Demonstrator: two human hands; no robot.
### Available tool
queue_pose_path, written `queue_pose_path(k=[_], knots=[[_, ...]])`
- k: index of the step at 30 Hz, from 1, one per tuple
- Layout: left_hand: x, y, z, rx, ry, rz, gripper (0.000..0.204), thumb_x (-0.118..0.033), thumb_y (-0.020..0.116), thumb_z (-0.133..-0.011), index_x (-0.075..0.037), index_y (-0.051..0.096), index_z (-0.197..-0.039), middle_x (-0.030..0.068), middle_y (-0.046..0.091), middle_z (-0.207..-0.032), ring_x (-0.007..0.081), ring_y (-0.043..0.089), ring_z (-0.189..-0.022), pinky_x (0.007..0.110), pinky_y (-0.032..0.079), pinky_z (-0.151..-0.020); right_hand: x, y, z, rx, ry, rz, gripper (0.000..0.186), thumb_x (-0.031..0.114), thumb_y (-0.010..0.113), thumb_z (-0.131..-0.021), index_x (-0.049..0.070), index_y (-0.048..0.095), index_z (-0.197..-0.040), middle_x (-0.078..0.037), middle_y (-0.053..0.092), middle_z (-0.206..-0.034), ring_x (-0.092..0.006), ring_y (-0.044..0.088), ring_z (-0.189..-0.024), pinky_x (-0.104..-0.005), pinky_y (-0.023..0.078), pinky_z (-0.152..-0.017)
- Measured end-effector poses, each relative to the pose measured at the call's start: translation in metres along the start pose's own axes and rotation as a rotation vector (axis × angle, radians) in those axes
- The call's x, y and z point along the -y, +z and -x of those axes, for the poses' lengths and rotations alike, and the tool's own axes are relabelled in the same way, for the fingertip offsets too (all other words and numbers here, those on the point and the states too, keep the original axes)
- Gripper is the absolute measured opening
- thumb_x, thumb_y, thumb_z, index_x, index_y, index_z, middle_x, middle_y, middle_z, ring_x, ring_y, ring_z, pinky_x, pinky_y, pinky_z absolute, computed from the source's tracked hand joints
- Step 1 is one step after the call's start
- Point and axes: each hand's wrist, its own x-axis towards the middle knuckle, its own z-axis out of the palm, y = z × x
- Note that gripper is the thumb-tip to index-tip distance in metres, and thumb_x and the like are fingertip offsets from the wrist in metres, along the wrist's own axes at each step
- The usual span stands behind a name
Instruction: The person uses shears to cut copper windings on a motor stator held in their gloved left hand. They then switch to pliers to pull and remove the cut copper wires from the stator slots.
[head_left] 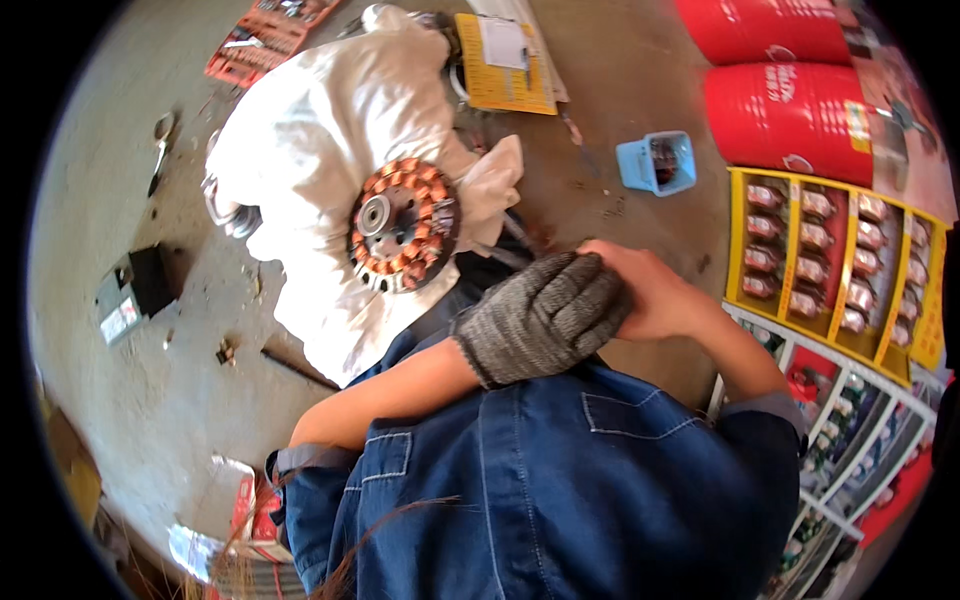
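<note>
My left hand wears a grey knitted work glove, its fingers bent and closed against my right hand. My right hand is bare and curled, pressed to the gloved fingertips. Whatever lies between the two is hidden. Ahead and to the left, a round motor stator with copper coils around a dark hub rests on a white cloth. The cloth drapes over a bulky object whose kind I cannot tell. Neither hand touches the stator.
A blue plastic basket stands on the floor at the right. Beyond are red drums and a yellow rack of boxed parts. On the left lie a black-and-grey battery and a ratchet-like tool. An orange tool case sits far left.
</note>
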Motion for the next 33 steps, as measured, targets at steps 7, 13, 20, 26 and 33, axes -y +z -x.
queue_pose_path(k=[7,13,20,26,33], knots=[[0.002,0.001,-0.001,-0.076,-0.064,-0.032,0.044,-0.017,0.063,-0.079,-0.014,0.066,-0.122,0.0145,0.061,-0.126,0.0344,0.061,-0.114,0.048,0.053,-0.096,0.043,-0.009,-0.004,-0.304,-0.103,0.418,0.058,0.006,0.077,-0.062,0.008,0.057,-0.117,-0.012,0.061,-0.102,-0.0363,0.065,-0.089,-0.0431,0.053,-0.073],[0.005,0.005,0.006,-0.206,-0.106,-0.083,0.049,-0.018,0.065,-0.079,-0.019,0.064,-0.128,0.0142,0.06,-0.125,0.035,0.059,-0.116,0.048,0.053,-0.095,0.061,-0.015,-0.011,-0.353,-0.184,0.508,0.046,-0.003,0.07,-0.067,0.006,0.06,-0.111,-0.011,0.062,-0.095,-0.0344,0.066,-0.083,-0.0412,0.053,-0.069],[0.009,0.009,0.013,-0.225,-0.112,-0.027,0.053,-0.02,0.067,-0.075,-0.019,0.065,-0.128,0.0128,0.06,-0.125,0.0358,0.059,-0.114,0.05,0.051,-0.095,0.076,-0.021,-0.018,-0.3,-0.226,0.654,0.042,-0.005,0.068,-0.068,0.004,0.063,-0.109,-0.01,0.059,-0.089,-0.0302,0.066,-0.079,-0.039,0.053,-0.065],[0.011,0.004,0.016,-0.264,-0.119,-0.027,0.052,-0.018,0.068,-0.074,-0.018,0.067,-0.126,0.0149,0.059,-0.125,0.0374,0.059,-0.113,0.052,0.051,-0.093,0.088,-0.023,-0.021,-0.282,-0.274,0.769,0.043,-0.003,0.069,-0.068,0.003,0.063,-0.111,-0.008,0.057,-0.09,-0.0267,0.065,-0.079,-0.0378,0.053,-0.064],[0.027,0.008,0.022,-0.346,-0.108,-0.012,0.049,-0.016,0.071,-0.071,-0.012,0.07,-0.12,0.0166,0.061,-0.12,0.0384,0.062,-0.106,0.051,0.053,-0.086,0.097,-0.013,-0.028,-0.261,-0.219,0.654,0.05,-0.002,0.068,-0.073,0.001,0.057,-0.122,-0.012,0.058,-0.098,-0.0315,0.064,-0.086,-0.0402,0.053,-0.071]])
